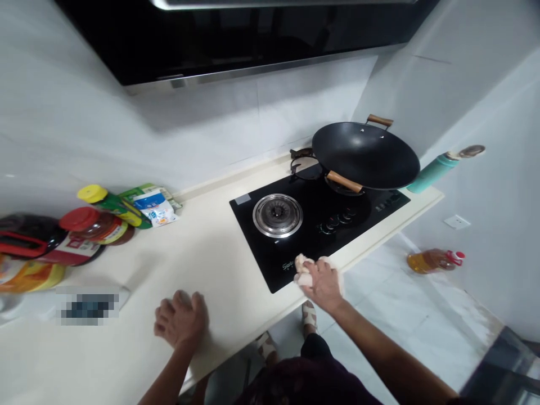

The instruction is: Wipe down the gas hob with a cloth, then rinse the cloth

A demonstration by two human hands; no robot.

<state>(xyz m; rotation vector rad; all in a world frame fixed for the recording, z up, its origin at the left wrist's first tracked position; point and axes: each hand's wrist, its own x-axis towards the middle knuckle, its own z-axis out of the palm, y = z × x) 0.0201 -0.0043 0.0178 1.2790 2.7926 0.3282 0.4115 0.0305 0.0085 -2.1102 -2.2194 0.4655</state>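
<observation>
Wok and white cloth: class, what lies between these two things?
In the head view, the control knobs of the black gas cooktop lie between the wok and the white cloth in the right hand.

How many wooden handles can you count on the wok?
2. One handle is on the near side of the wok, over the stove; the other handle is on its far side, by the wall. None appear hidden.

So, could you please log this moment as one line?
right hand: holding cloth at front edge of cooktop | left hand: resting on countertop | wok: on cooktop, right side
</observation>
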